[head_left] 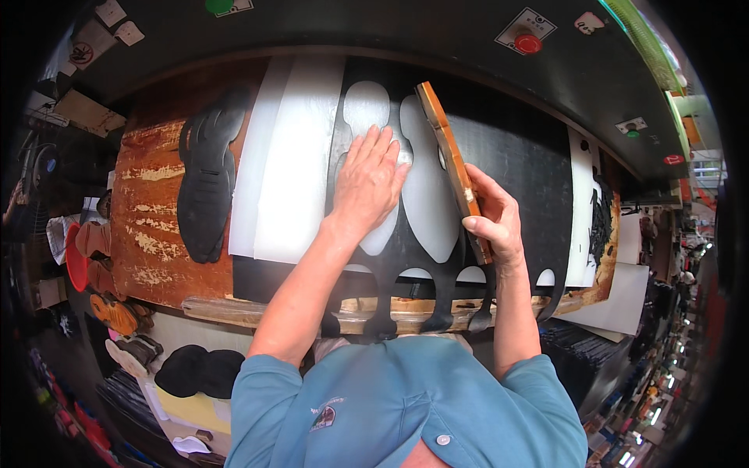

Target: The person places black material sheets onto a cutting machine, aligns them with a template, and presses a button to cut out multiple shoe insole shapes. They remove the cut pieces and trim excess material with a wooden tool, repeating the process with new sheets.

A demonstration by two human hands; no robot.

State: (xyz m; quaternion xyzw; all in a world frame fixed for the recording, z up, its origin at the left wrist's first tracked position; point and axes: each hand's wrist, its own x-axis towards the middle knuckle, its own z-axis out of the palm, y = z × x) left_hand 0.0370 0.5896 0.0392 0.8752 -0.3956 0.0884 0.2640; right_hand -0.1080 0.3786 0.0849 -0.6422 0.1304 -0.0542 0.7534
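Note:
My left hand (368, 181) lies flat, fingers stretched out, on a black sheet (507, 195) spread over the work surface. Around it are pale shoe-sole shapes (429, 195); they look like cut-outs with the white board showing through. In my right hand (495, 214) is a wooden cutting die (450, 152), gripped near its lower end between thumb and fingers. It stands tilted on edge over the sheet, beside the long sole shape, and its underside is hidden. Narrow black strips (380, 300) hang from the sheet's near edge.
White boards (295, 156) lie left of the sheet. Farther left, a stack of black cut soles (211, 171) rests on a worn brown board (148, 195). A dark machine beam (374, 27) with a red button (528, 44) spans the far side. A wooden rail (234, 310) edges the near side.

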